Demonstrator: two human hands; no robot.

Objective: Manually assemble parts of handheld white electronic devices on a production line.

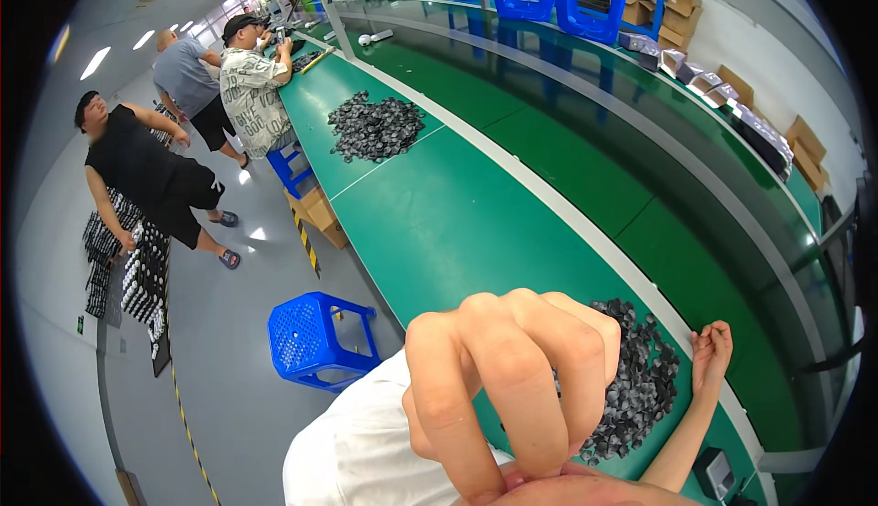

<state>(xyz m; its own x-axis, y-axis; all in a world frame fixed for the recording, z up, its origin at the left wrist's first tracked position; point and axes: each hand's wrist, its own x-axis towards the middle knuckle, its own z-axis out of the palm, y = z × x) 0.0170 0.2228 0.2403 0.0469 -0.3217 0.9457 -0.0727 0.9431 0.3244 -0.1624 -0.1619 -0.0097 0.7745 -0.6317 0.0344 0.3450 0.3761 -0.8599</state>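
My left hand [512, 369] is raised very close, large in the middle, its fingers bent down and closed. Whatever its fingertips touch or hold at the lower edge is hidden. A white sleeve [357, 442] lies to its left. Behind this hand, a heap of small, thin black pieces [640, 387] is spread on the green tabletop [457, 223]. Just beyond the heap's right side rests my right hand [712, 355], palm up beside the table's pale rail, with loosely curled, slightly parted fingers and nothing visible in them.
A second heap of black pieces [375, 127] lies farther along the table. A blue stool [315, 337] stands at left. One person [251, 85] sits at the far end; two others stand on the floor. A dark conveyor belt [585, 95] runs along the right. A small black box [713, 471] is at lower right.
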